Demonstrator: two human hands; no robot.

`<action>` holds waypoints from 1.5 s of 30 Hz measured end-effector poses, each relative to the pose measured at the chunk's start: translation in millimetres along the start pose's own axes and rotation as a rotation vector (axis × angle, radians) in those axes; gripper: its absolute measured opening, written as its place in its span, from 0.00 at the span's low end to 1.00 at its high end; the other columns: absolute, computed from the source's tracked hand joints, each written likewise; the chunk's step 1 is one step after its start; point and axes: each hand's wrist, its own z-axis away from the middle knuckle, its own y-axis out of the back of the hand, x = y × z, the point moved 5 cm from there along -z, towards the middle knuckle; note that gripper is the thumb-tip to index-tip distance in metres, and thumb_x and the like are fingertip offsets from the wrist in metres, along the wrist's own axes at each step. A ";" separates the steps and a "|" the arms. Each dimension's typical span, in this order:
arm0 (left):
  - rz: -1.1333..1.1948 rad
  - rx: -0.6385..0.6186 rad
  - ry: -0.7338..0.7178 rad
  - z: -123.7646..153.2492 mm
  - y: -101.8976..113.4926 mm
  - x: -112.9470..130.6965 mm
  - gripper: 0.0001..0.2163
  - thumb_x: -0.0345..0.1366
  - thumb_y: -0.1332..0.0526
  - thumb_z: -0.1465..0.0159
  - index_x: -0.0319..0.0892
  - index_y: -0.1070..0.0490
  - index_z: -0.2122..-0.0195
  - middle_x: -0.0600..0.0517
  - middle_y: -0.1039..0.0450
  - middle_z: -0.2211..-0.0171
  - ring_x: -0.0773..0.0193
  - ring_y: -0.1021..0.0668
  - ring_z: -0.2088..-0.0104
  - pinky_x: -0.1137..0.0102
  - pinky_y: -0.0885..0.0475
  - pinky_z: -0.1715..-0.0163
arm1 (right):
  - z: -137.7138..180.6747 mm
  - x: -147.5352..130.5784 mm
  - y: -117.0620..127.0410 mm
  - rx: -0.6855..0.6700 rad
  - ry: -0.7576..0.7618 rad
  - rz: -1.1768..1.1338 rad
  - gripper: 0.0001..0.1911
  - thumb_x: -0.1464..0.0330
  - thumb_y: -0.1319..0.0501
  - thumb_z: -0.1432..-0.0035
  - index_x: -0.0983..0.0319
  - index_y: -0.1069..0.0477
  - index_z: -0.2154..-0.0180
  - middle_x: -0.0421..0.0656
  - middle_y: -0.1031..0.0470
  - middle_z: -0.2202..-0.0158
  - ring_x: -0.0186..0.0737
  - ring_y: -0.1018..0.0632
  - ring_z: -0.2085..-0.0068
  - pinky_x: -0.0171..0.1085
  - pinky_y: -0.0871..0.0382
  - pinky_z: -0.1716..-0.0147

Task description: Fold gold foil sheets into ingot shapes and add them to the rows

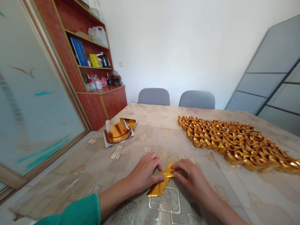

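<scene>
A partly folded sheet of gold foil paper (159, 187) lies on the table in front of me, with a creased lower part and a folded upper flap. My left hand (146, 172) is at its left side, thumb and fingers curved round the edge of the foil. From the right, my right hand (191, 175) pinches the upper flap between thumb and fingertips. Further right stand many folded gold paper ingots (225, 137) packed close in rows. To the left is a stack of curled gold foil sheets (118, 131) with white backing.
A patterned cover lies over the table (93, 168). Two grey chairs (154, 96) stand at the far edge, by the white wall. Back left is a red-brown cabinet (113, 100) with shelves of bottles, a kettle and boxes; a frosted sliding door (35, 93) is nearer.
</scene>
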 end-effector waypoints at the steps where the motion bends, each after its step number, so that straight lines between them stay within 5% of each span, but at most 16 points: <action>1: 0.016 0.004 0.006 1.0 -1.3 0.8 0.07 0.37 0.33 0.42 0.42 0.29 0.67 0.52 0.31 0.61 0.58 0.30 0.56 0.65 0.36 0.57 | -6.9 7.7 -0.8 0.012 -0.047 0.078 0.06 0.72 0.39 0.42 0.58 0.25 0.63 0.42 0.24 0.66 0.43 0.25 0.62 0.38 0.34 0.63; 7: 0.052 0.050 -0.002 5.1 -4.0 0.1 0.07 0.34 0.34 0.42 0.42 0.31 0.67 0.52 0.30 0.62 0.59 0.30 0.57 0.66 0.37 0.57 | -35.8 10.1 -8.0 -0.154 0.038 0.165 0.09 0.74 0.35 0.49 0.56 0.26 0.66 0.40 0.26 0.62 0.43 0.27 0.58 0.39 0.37 0.60; 13: 0.044 0.099 -0.014 4.3 -1.1 0.6 0.09 0.35 0.34 0.42 0.43 0.30 0.62 0.52 0.29 0.63 0.58 0.29 0.59 0.67 0.37 0.60 | -34.4 6.2 -6.8 -0.182 0.063 -0.027 0.09 0.79 0.39 0.49 0.60 0.33 0.73 0.36 0.28 0.73 0.37 0.27 0.69 0.33 0.37 0.68; 21: 0.660 0.135 0.196 -0.6 -0.8 -14.0 0.05 0.36 0.37 0.45 0.39 0.29 0.72 0.56 0.32 0.77 0.67 0.31 0.76 0.73 0.39 0.75 | -34.7 -4.6 8.7 0.043 0.035 -0.351 0.03 0.67 0.40 0.43 0.58 0.33 0.68 0.39 0.27 0.70 0.41 0.27 0.66 0.38 0.33 0.65; 28: 0.937 0.228 0.168 -4.5 1.7 -16.3 0.12 0.36 0.32 0.50 0.40 0.32 0.68 0.55 0.31 0.71 0.66 0.29 0.70 0.71 0.34 0.67 | -36.0 -0.8 6.4 0.133 -0.074 -0.645 0.12 0.58 0.39 0.45 0.56 0.34 0.62 0.36 0.33 0.75 0.38 0.30 0.74 0.35 0.34 0.74; 31: 0.952 0.209 0.165 -4.6 0.7 -16.5 0.16 0.36 0.32 0.49 0.40 0.30 0.60 0.50 0.28 0.63 0.64 0.27 0.65 0.69 0.32 0.64 | -35.1 -7.7 9.2 0.145 -0.031 -0.601 0.10 0.59 0.38 0.45 0.57 0.32 0.63 0.39 0.30 0.70 0.39 0.28 0.69 0.37 0.32 0.69; 35: 1.086 0.175 0.176 -5.4 -3.2 -14.3 0.13 0.36 0.30 0.49 0.38 0.28 0.65 0.53 0.28 0.70 0.66 0.27 0.69 0.70 0.32 0.66 | -34.9 -9.9 12.0 0.178 -0.033 -0.572 0.12 0.58 0.40 0.43 0.56 0.32 0.59 0.41 0.29 0.66 0.43 0.27 0.63 0.40 0.31 0.62; 41: 1.415 0.353 0.269 -3.3 -1.3 -18.2 0.13 0.34 0.27 0.51 0.39 0.30 0.69 0.54 0.27 0.71 0.68 0.26 0.70 0.72 0.30 0.66 | -35.7 -1.5 -17.4 -0.055 -0.167 -0.832 0.22 0.49 0.38 0.46 0.57 0.34 0.57 0.41 0.30 0.68 0.42 0.28 0.67 0.40 0.35 0.66; 45: 1.562 0.387 0.301 -2.3 -0.8 -17.3 0.16 0.31 0.25 0.53 0.39 0.28 0.66 0.51 0.25 0.66 0.64 0.23 0.63 0.70 0.28 0.59 | -34.4 -9.4 -35.0 -0.093 -0.168 -0.981 0.24 0.54 0.31 0.52 0.58 0.37 0.59 0.39 0.30 0.71 0.38 0.31 0.71 0.36 0.39 0.72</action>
